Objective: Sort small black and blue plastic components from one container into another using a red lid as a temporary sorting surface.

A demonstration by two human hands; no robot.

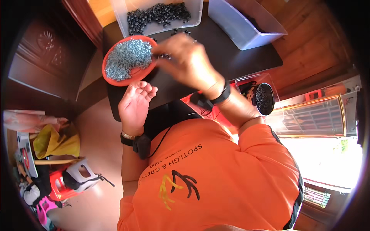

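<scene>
My left hand [135,103] is turned palm up at the near edge of the dark table, just below a red plate [135,73]. Its fingers curl in toward the palm, and I cannot make out anything in them. A heap of small silvery metal pieces [127,57] covers most of the plate. Over the table, at the plate's right rim, my right hand [189,61] is smeared by motion, with its fingers pointing left. Whether it holds anything does not show. Several loose black ring-like pieces [165,56] lie on the table behind it.
A clear bin [197,13] with many black ring-like pieces stands at the back. Right of it is another translucent bin [243,32] with dark contents. A round black tub [265,99] of small dark pieces sits in a clear box beside my right forearm. Stools [79,175] stand at lower left.
</scene>
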